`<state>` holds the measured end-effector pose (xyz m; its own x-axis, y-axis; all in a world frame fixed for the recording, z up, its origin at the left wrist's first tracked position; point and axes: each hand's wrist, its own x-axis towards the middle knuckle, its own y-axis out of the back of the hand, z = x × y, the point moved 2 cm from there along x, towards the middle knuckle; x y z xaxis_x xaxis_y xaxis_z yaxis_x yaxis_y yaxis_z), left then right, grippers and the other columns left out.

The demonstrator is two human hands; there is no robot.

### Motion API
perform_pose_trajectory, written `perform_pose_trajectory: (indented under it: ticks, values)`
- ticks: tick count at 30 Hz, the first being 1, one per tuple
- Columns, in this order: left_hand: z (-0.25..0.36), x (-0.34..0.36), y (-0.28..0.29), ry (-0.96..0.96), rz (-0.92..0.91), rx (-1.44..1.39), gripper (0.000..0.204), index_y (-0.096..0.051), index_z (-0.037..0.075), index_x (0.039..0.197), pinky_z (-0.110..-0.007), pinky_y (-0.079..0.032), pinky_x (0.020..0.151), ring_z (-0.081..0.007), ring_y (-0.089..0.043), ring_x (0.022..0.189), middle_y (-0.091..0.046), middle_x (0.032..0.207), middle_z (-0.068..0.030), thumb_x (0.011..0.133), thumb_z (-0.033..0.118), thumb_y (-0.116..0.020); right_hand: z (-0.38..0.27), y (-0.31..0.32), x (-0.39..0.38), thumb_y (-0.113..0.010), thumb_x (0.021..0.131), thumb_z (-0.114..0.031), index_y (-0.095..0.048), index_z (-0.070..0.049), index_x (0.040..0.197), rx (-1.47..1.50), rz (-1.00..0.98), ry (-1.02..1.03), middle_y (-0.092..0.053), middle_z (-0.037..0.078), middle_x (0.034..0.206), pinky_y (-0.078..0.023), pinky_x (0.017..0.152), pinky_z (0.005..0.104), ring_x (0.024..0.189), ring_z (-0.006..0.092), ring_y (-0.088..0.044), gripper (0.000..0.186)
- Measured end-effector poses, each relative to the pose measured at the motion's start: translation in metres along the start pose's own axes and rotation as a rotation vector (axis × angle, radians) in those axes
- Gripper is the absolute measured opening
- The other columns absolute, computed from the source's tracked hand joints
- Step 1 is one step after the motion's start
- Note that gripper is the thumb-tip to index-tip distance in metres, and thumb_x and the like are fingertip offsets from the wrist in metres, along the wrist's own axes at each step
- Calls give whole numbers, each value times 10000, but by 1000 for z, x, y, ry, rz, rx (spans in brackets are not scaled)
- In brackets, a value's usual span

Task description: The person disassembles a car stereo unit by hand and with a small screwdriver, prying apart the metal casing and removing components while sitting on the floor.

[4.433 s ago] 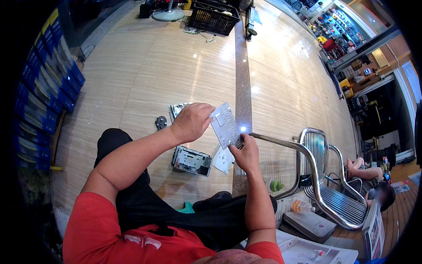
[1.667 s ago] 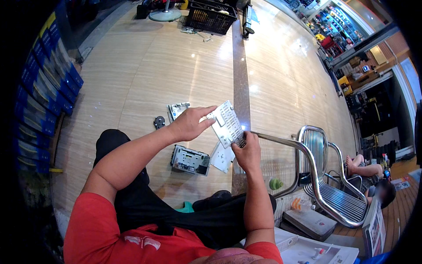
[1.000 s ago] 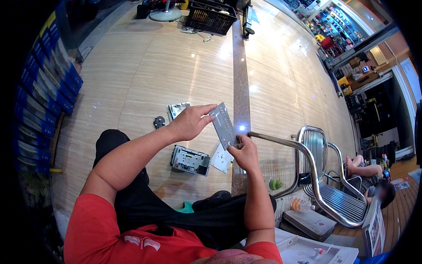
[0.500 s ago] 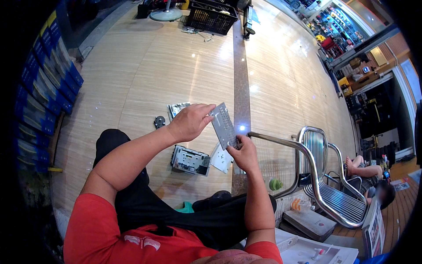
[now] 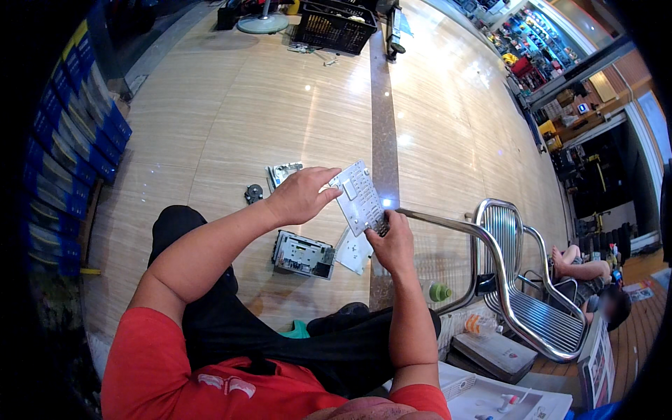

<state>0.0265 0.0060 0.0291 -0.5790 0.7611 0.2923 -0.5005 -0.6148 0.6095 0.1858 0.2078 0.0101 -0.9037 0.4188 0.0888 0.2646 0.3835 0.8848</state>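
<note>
Both hands hold a thin perforated metal plate (image 5: 358,194) up above the floor, tilted, with rows of slots in it. My left hand (image 5: 305,194) pinches its upper left edge between thumb and fingers. At its lower right corner, my right hand (image 5: 394,245) grips it the same way. Below lies an opened metal device housing (image 5: 303,254) with its inside showing. Beside it rests a flat pale metal panel (image 5: 354,250), partly hidden by the plate. A small black round part (image 5: 253,194) and a whitish metal frame piece (image 5: 283,172) sit near my left forearm.
A chrome slatted chair (image 5: 507,273) stands at the right, a green-capped bottle (image 5: 439,292) by it. Behind the chair is another person (image 5: 581,271). Blue boxes (image 5: 77,140) line the left side. A black crate (image 5: 336,28) stands at the far end of the tiled floor.
The plate has turned a little in my hands, so its face now catches more light and looks brighter. Both hands keep their hold; the parts on the floor have not moved.
</note>
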Motion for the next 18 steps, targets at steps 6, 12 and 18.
perform_pose_trajectory:
  ticks: [6, 12, 18]
  values:
    - [-4, 0, -1, 12, 18, -8, 382, -596, -27, 1281, -455, -499, 988, -405, -619, 1150, -657, 1220, -250, 1012, 242, -571, 4, -4, 2, -793, 791, -250, -641, 35, 1169, 53, -65, 2, -646, 241, 1092, -522, 899, 457, 1037, 402, -639, 497]
    - [-3, 1, 0, -44, 66, 25, 312, -622, -15, 1202, -474, -506, 935, -409, -632, 1072, -678, 1113, -229, 996, 217, -592, 9, -10, 3, -808, 762, -234, -675, 59, 1163, 154, -117, 7, -716, 237, 1009, -545, 850, 397, 944, 318, -708, 514]
    - [-2, -1, 4, -100, 66, 85, 313, -619, -27, 1208, -472, -506, 932, -402, -635, 1054, -677, 1095, -226, 986, 193, -605, 7, -12, 3, -798, 765, -232, -672, 61, 1163, 139, -131, 12, -709, 242, 1026, -542, 855, 406, 955, 335, -700, 510]
